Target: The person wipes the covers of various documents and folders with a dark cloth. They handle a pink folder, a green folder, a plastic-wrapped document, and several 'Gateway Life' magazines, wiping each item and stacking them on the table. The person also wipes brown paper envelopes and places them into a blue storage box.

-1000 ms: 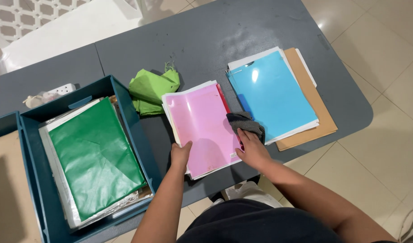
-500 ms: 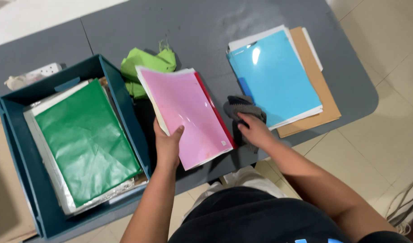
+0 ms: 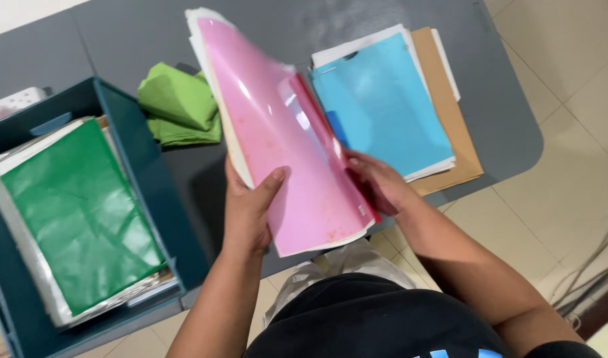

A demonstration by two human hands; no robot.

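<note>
Now both hands, left hand (image 3: 247, 212) and right hand (image 3: 377, 182), hold the pink folder (image 3: 284, 132) mid-frame; its loose pages might slip out if tilted.

Box (image 3: 128, 166) left of cloth (image 3: 178, 106); raised folder (image 3: 284, 146) between cloth and paper stack (image 3: 390, 113).

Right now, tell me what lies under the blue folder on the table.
Under the blue folder white sheets stick out at the top and lower edges, and a tan folder lies beneath those, on the grey table. Anything between them is covered.
</note>
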